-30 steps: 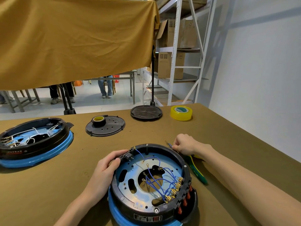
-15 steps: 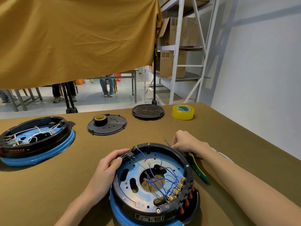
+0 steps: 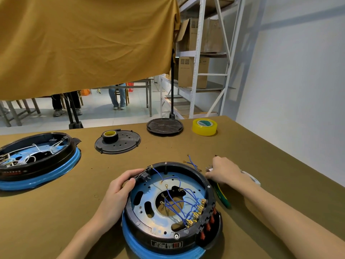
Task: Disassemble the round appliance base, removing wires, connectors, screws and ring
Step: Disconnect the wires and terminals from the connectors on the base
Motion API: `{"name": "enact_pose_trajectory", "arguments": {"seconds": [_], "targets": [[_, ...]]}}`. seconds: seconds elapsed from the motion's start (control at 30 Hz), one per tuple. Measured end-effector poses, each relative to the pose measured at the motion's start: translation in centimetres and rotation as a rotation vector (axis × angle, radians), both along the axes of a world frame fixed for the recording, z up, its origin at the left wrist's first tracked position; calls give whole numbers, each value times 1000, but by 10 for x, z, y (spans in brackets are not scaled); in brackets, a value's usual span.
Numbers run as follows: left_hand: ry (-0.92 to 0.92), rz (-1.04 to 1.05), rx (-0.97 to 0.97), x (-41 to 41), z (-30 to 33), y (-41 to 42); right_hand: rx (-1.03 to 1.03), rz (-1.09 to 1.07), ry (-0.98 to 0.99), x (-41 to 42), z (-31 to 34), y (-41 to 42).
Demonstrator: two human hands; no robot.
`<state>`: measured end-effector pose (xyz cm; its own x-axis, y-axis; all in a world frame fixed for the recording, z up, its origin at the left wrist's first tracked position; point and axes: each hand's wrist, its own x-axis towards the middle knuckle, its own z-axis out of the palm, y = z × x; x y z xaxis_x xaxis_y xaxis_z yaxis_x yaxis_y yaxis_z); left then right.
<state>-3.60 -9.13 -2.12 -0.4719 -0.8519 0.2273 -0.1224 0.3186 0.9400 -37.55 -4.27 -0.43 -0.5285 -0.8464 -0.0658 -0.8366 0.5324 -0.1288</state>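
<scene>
The round appliance base point(image 3: 149, 217) lies open side up at the near middle of the table, a black housing on a blue ring point(image 3: 134, 243). Blue wires point(image 3: 175, 202) cross its metal plate to gold connectors point(image 3: 196, 214) at the right rim. My left hand point(image 3: 119, 189) grips the left rim beside a black connector block point(image 3: 145, 176). My right hand point(image 3: 222, 171) rests on the table just right of the base, fingers curled on pliers with green and yellow handles point(image 3: 222, 197). A loose blue wire point(image 3: 192, 162) lies on the table behind the rim.
A second base with white wires point(image 3: 35, 159) sits at the far left. Behind are a black cover plate point(image 3: 123, 146) carrying a tape roll point(image 3: 109, 136), a black disc point(image 3: 164, 126) and a yellow tape roll point(image 3: 204, 127). The table's right edge runs along a white wall.
My right hand has moved right, away from the rim, to the pliers. A short blue wire now lies free on the table. My left hand stays on the rim.
</scene>
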Motion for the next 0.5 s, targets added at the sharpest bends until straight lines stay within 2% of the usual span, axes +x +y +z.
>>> {"name": "enact_pose_trajectory", "arguments": {"seconds": [0.17, 0.27, 0.3, 0.37, 0.43, 0.5], "targets": [[26, 22, 1, -1, -2, 1, -145, -94, -53, 2, 1, 0], [15, 48, -7, 1, -3, 3, -228, -65, 43, 16, 11, 6], [-3, 51, -23, 2, -4, 2, -304, -31, 15, 26, 17, 10], [-83, 40, -62, 4, -2, -1, -420, 73, -162, 50, 30, 20], [-180, -2, -96, 5, 1, -4, -323, 186, -196, 75, 39, 32], [-228, -52, -122, 7, 6, -2, -122, 242, -76, 96, 38, 40]]}}
